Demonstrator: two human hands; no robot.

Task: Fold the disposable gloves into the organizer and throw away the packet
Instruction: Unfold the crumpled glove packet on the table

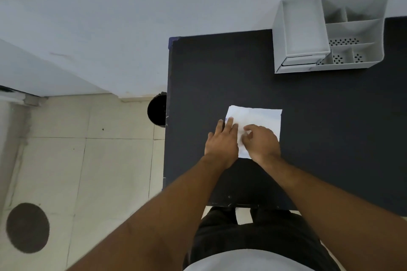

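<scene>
Two grips on one white packet

We see the packet (259, 114) lying flat on the black desk (209, 68). It is a thin white rectangle, slightly creased, with a trace of blue print at its left edge by the left grip's fingertips. The left grip (221, 141) is released: its fingers lie straight and press the packet's left side down. The right grip (262, 141), just beside it, has its fingers curled and pinches the packet near the middle, though blur hides the detail. Well ahead and right of the right grip stands the white organizer (301, 26), a tray section beside smaller compartments. Left of the left grip, past the desk's edge, a black bin (157, 110) sits on the floor.
</scene>
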